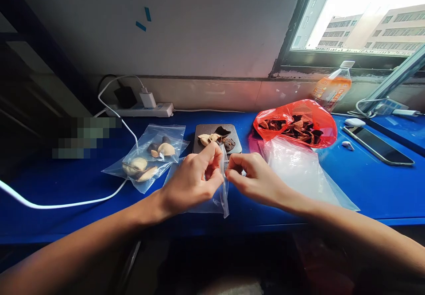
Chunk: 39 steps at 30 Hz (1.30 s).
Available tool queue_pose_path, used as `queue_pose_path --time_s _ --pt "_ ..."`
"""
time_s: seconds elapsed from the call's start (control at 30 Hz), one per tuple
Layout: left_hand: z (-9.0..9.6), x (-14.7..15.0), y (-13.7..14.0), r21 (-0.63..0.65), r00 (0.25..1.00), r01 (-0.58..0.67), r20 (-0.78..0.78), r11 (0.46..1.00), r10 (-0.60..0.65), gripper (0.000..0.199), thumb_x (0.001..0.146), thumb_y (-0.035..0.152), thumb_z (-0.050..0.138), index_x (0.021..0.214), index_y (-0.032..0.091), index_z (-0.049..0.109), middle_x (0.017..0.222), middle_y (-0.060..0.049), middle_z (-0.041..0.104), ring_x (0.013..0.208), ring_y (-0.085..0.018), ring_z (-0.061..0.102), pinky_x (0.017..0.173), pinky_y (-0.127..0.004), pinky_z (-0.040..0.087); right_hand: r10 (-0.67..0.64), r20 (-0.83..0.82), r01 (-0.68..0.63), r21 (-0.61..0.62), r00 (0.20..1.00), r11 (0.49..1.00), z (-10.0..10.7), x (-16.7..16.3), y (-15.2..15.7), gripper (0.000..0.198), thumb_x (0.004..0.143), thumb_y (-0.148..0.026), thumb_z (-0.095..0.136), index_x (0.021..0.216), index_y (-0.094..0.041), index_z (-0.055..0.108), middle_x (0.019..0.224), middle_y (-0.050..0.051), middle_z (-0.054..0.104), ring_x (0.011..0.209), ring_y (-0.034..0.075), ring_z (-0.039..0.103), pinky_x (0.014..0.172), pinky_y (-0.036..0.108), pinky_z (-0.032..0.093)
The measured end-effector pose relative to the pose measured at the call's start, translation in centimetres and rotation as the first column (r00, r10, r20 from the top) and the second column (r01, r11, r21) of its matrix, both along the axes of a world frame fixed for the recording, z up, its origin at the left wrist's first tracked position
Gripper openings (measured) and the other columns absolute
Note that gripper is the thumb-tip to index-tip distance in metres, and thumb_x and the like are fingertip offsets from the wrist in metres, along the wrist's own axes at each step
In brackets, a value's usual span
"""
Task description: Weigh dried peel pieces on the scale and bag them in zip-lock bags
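Probably limp and slippery, the clear bag (225, 203) at lower centre suits edge-pinching, as my left hand (195, 177) and right hand (254, 176) do.

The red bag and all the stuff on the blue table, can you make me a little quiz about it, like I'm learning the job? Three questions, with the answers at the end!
1. Pick one. What is inside the red bag?
A) brown pieces
B) green leaves
C) blue pens

2. True or false? The bottle with an orange label is behind that bag.

3. Say it in your own words. What are the left hand and right hand holding between them?

Key:
1. A
2. True
3. A clear plastic bag
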<state>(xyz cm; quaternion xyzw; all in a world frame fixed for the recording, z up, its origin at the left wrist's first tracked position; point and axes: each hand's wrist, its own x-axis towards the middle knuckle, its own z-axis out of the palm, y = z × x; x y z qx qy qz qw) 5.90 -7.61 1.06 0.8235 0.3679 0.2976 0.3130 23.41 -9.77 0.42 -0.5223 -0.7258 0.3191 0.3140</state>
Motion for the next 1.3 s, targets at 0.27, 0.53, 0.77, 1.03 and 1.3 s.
queue_pose_path --time_s 0.27,0.53,0.77,1.03,1.3 --pt "0.3 -0.7 1.0 0.061 0.990 -0.143 0.013 0.988 0.142 0.024 0.077 0.017 0.055 0.090 0.025 0.037 0.063 0.009 0.052 0.054 -0.010 0.052 0.048 -0.019 0.038 -0.146 0.071 0.137 0.118 0.987 0.983 0.0 1.6 1.3 0.023 0.074 -0.025 0.056 0.055 -0.021 0.044 0.053 -0.001 0.046 0.052 0.011 0.038 0.051 0.027 0.024" --pt "0.0 -0.5 0.1 0.138 0.998 -0.036 0.064 0.990 0.027 0.020 0.082 0.017 0.053 0.092 0.025 0.038 0.066 0.008 0.053 0.055 -0.009 0.052 0.043 -0.015 0.038 -0.084 0.114 0.018 0.487 0.990 0.873 -1.6 0.7 0.5 0.007 0.079 -0.016 0.054 0.085 -0.020 0.054 0.078 0.003 0.063 0.065 0.013 0.054 0.060 0.026 0.039" --pt "-0.6 -0.7 0.3 0.252 0.997 -0.003 0.073 0.968 -0.015 0.022 0.082 0.011 0.053 0.092 0.025 0.040 0.069 0.008 0.052 0.056 -0.009 0.054 0.043 -0.016 0.041 -0.014 0.280 -0.145 0.538 0.960 0.831 -1.5 0.6 0.1 0.031 0.088 -0.029 0.063 0.115 -0.018 0.057 0.110 0.012 0.065 0.093 0.022 0.063 0.075 0.036 0.052" --pt "0.4 -2.0 1.8 0.635 0.975 0.207 -0.071 0.744 -0.211 0.051 0.084 0.036 0.073 0.125 0.024 0.046 0.120 -0.012 0.062 0.114 -0.029 0.062 0.096 -0.047 0.053 0.057 0.336 -0.242 0.540 0.940 0.806 -1.8 1.3 0.3 0.084 0.078 -0.039 0.076 0.144 -0.016 0.030 0.141 0.021 0.045 0.126 0.032 0.052 0.095 0.048 0.054" --pt "0.6 -2.6 2.8 0.453 0.896 0.413 -0.360 0.790 -0.262 0.120 0.061 0.050 0.090 0.154 0.037 0.015 0.156 -0.018 0.038 0.142 -0.043 0.037 0.109 -0.067 0.038 0.092 0.321 -0.267 0.558 0.943 0.786 -1.4 2.1 1.1 0.090 0.072 -0.059 0.079 0.141 -0.020 0.035 0.138 0.019 0.046 0.124 0.032 0.053 0.094 0.050 0.054"
